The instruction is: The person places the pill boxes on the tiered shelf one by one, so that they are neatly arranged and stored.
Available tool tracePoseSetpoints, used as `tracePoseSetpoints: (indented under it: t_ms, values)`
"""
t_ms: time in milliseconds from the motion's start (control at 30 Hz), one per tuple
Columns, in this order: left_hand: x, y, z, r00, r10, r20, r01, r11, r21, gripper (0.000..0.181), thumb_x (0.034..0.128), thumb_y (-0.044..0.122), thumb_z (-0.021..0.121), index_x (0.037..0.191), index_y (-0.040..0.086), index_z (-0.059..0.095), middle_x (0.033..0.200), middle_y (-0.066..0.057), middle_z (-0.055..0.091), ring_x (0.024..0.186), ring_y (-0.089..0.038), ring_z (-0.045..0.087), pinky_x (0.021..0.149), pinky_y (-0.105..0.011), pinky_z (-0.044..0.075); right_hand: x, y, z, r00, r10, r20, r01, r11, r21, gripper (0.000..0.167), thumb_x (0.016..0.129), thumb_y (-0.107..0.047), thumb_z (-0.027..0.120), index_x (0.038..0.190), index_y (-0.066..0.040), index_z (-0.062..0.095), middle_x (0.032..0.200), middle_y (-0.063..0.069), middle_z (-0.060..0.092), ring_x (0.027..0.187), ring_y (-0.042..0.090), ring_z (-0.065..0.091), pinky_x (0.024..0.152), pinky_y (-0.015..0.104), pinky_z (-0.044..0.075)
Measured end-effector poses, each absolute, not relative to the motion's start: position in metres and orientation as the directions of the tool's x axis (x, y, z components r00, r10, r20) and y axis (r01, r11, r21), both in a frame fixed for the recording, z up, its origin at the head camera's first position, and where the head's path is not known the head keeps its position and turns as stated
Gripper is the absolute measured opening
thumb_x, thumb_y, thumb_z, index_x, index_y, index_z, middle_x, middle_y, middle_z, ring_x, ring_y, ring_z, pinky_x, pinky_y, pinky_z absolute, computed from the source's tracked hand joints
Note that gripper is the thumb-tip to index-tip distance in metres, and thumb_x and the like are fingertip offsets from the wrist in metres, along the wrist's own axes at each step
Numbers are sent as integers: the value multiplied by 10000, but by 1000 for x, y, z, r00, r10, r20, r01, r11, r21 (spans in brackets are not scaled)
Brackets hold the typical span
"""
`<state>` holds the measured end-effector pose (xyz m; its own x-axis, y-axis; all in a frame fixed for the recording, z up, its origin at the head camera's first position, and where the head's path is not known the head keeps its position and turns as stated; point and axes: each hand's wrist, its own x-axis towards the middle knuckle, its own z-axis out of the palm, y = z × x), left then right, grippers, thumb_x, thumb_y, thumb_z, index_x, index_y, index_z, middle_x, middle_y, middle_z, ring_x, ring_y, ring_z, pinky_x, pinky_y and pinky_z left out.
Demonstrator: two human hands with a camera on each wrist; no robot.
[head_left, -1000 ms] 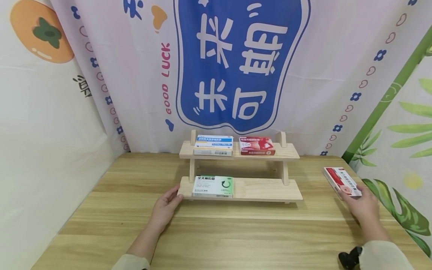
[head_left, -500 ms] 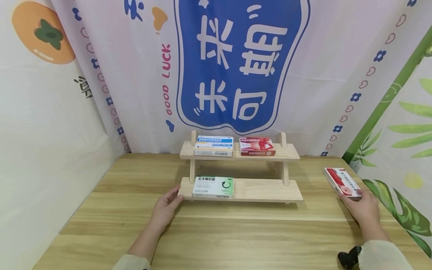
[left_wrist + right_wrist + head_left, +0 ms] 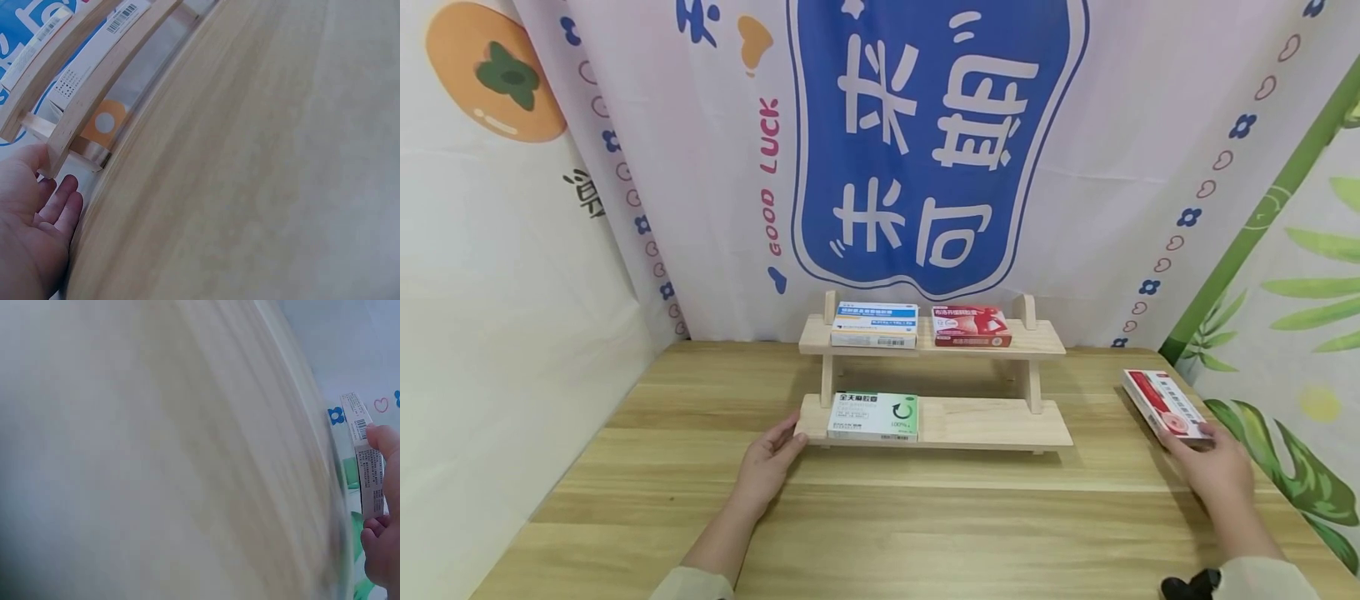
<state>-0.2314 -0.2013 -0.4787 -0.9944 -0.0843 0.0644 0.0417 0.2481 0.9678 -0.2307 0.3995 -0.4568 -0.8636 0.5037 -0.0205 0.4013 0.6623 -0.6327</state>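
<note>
A two-tier wooden display shelf (image 3: 992,422) stands at the far middle of the table. My left hand (image 3: 769,461) grips the left end of its lower tier, thumb at the front corner; in the left wrist view the other fingers (image 3: 65,203) hang loosely below the board. At the right, my right hand (image 3: 1217,471) holds a white-and-red medicine box (image 3: 1167,405) by its near end. The right wrist view shows the thumb (image 3: 382,437) against the printed side of that box. Whether the box touches the table, I cannot tell.
On the upper tier lie a blue-and-white medicine box (image 3: 874,325) and a red medicine box (image 3: 972,325). A green-and-white medicine box (image 3: 874,416) lies on the lower tier's left half. Behind the wood-grain table (image 3: 925,533) hangs a printed cloth (image 3: 722,208).
My right hand has shifted slightly to the right, and the white-and-red medicine box has moved a little with it. My left hand and the shelf stay where they were.
</note>
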Motion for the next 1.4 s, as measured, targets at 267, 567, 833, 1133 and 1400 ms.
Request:
tracePoseSetpoints:
  t_ms: [267, 567, 833, 1133, 1400]
  values:
    - [-231, -201, -478, -994, -96, 58, 33, 245, 969, 498, 977, 174, 607, 1419, -7, 468, 1493, -198, 450, 1374, -323, 456, 1116, -338, 423, -220, 397, -445, -883, 470, 23, 332, 658, -675, 851, 931, -512, 560, 1474, 85, 292, 1450, 415, 290, 1318, 572, 287, 1048, 682, 318]
    - [-231, -201, -478, -995, -93, 38, 15, 243, 970, 490, 982, 153, 590, 1430, 3, 459, 1505, -188, 438, 1390, -301, 442, 1130, -356, 407, -210, 388, -429, -914, 394, 90, 224, 680, -698, 833, 925, -478, 609, 1479, 69, 311, 1468, 393, 332, 1306, 575, 355, 1046, 677, 355]
    - [-230, -202, -478, -995, -90, 34, 10, 247, 969, 490, 986, 162, 588, 1433, 10, 457, 1512, -190, 428, 1398, -306, 430, 1134, -366, 400, -200, 371, -413, -932, 327, 158, 128, 703, -699, 813, 922, -449, 643, 1474, 63, 336, 1461, 374, 358, 1305, 554, 392, 1158, 239, 388]
    - [-230, -202, -477, -996, -83, 38, 17, 241, 970, 495, 985, 167, 591, 1434, 8, 455, 1518, -184, 422, 1406, -304, 418, 1141, -372, 389, -195, 349, -396, -940, 226, 255, -19, 711, -702, 745, 910, -381, 690, 1434, 66, 406, 1444, 331, 363, 1184, 64, 462, 826, -145, 253]
    - [-231, -200, -477, -995, -92, 34, 12, 230, 973, 490, 981, 163, 596, 1428, 11, 463, 1512, -179, 432, 1398, -298, 431, 1134, -352, 394, -193, 333, -382, -968, 128, 214, -66, 695, -716, 739, 925, -377, 674, 1460, 38, 377, 1489, 322, 301, 1329, 447, 386, 826, -141, 240]
